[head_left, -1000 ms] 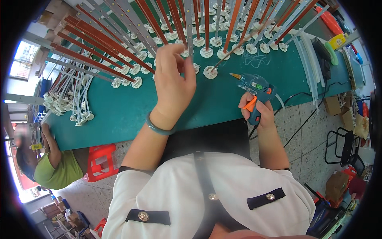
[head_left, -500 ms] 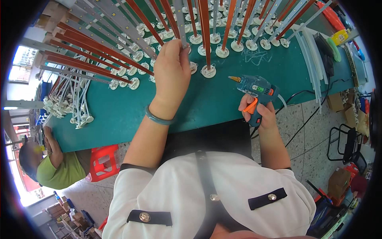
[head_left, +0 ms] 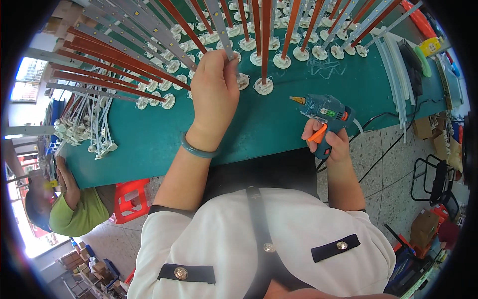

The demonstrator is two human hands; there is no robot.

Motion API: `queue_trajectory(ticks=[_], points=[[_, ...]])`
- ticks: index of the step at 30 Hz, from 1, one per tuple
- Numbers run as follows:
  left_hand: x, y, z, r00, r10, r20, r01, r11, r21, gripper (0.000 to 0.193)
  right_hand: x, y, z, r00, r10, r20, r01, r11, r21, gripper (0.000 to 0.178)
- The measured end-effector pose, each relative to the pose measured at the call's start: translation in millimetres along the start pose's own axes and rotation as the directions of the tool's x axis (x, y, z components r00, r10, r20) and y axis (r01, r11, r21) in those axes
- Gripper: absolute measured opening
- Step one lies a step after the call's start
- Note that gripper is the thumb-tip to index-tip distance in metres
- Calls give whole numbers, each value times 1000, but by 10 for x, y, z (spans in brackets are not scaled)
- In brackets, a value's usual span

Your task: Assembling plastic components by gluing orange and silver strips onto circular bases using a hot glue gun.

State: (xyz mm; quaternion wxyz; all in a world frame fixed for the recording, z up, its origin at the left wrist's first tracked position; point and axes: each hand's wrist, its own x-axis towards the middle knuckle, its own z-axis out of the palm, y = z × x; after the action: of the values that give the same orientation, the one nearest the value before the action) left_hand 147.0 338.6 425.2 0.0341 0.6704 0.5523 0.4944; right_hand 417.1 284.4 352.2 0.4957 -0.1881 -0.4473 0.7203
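My left hand (head_left: 215, 87) is closed around the lower end of a grey LED strip (head_left: 219, 27), which stands upright among the others. Beside its fingertips is a round white base (head_left: 242, 81). A blue-green hot glue gun (head_left: 326, 110) with an orange trigger is in my right hand (head_left: 328, 137), its yellowish nozzle pointing left over the table. Just beyond that nozzle, a reddish-brown strip (head_left: 265, 45) rises from another round white base (head_left: 264, 86). My left fingers partly hide the foot of the held strip.
Rows of strips on white bases crowd the far side of the green table (head_left: 164, 144). Left lies a heap of wired white pieces (head_left: 82, 127); right, clear glue sticks (head_left: 393, 74) and a black cord (head_left: 381, 115). A co-worker in a green shirt (head_left: 79, 212) sits near a red stool (head_left: 132, 201).
The view has shifted slightly, so the far strips and bases sit a little differently. Both hands keep their holds on the LED strip and the glue gun.
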Motion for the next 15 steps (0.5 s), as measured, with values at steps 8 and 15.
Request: queue_trajectory(ticks=[8, 15], points=[[-17, -57, -7, 1000, 9, -4, -9, 1000, 6, 9, -11, -12, 32, 1000, 0, -11, -1, 1000, -28, 36], [-25, -27, -26, 1000, -21, 6, 21, 1000, -9, 8, -13, -3, 28, 1000, -10, 1, 10, 999, -48, 33]])
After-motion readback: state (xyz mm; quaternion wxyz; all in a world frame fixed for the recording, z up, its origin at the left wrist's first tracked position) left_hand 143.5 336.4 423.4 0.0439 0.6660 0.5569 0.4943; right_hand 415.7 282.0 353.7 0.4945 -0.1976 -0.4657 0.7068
